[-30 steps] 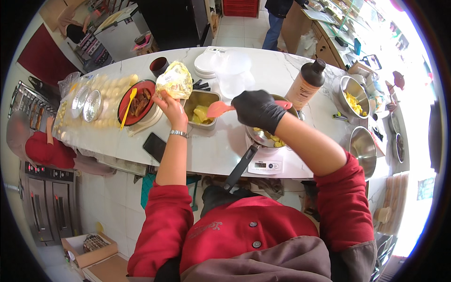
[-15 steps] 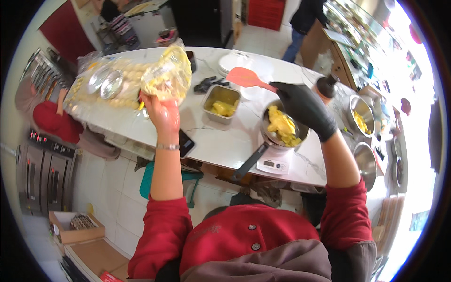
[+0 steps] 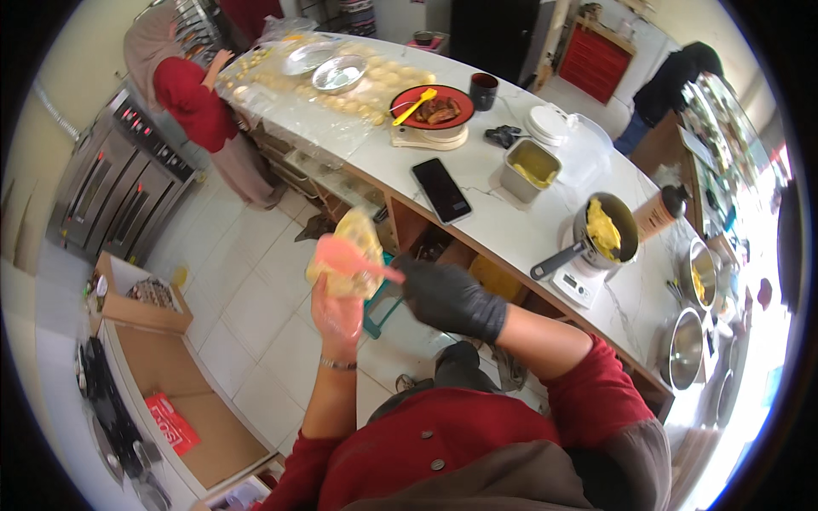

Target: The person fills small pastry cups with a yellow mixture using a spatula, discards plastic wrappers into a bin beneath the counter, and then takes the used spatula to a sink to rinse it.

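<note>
A crumpled clear plastic bag (image 3: pixel 365 232) smeared with soft yellow fat is held up in my bare left hand (image 3: pixel 336 313), over the floor in front of the table. My right hand (image 3: pixel 456 300), in a black glove, grips a salmon-pink spatula (image 3: pixel 345 255) by its handle. The spatula's blade overlaps the bag; whether it touches the inside is blurred. To the right, a saucepan (image 3: pixel 559 259) with lumps of yellow fat (image 3: pixel 602 228) sits on a white digital scale (image 3: pixel 573 288). Beside it stands a square metal tin (image 3: pixel 521 183) with yellow residue.
A black phone (image 3: pixel 441 189) lies near the table edge. Behind it, a red-rimmed plate (image 3: pixel 464 106) holds brown food and a yellow brush (image 3: pixel 416 106). Dough balls (image 3: pixel 388 85) cover the far left. Metal bowls (image 3: pixel 684 349) stand right. A co-worker (image 3: pixel 192 89) stands beside the oven (image 3: pixel 119 175).
The view has swung left. My left hand has brought the bag off the table side and nearer to me; my right hand has carried the spatula from above the saucepan across to the bag.
</note>
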Motion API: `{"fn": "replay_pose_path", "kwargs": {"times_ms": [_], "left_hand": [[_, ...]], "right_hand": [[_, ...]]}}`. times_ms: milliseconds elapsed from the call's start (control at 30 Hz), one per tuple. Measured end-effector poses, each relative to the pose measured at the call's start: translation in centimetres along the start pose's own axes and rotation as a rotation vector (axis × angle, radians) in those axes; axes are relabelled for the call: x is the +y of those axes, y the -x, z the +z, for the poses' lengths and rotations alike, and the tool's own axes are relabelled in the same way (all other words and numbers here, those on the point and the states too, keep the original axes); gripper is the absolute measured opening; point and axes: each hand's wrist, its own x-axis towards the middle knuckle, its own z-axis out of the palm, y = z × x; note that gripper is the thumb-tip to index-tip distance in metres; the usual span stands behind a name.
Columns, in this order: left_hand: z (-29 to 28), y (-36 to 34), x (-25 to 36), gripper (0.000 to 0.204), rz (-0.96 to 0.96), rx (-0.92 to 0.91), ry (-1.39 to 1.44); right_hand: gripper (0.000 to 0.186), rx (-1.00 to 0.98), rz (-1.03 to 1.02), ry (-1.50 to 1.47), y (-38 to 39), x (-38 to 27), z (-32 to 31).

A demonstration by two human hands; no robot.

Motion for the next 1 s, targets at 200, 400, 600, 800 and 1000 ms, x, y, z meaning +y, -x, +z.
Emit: {"fn": "replay_pose_path", "kwargs": {"times_ms": [200, 400, 600, 800, 1000], "left_hand": [[-7.2, 3.9, 1.2, 0.032, -0.056, 0.406, -0.142], [-14.4, 4.0, 1.7, 0.028, -0.057, 0.319, 0.125], [-10.8, 0.4, 3.1, 0.024, 0.095, 0.719, 0.072], [-13.5, -0.3, 3.7, 0.023, 0.127, 0.836, -0.041], [-15.0, 0.9, 3.1, 0.046, 0.173, 0.891, -0.067]], "right_hand": [[0.047, -0.614, -0.050, -0.387, -3.8, -1.6, 0.6], [0.043, -0.773, -0.018, -0.761, -9.6, -1.0, -3.9], [0.031, 0.142, -0.011, 0.380, -24.6, 17.3, -9.1], [0.021, -0.022, -0.092, 0.963, -31.7, 23.4, -7.3], [0.013, 0.051, -0.069, 0.660, -32.2, 25.2, -9.1]]}}
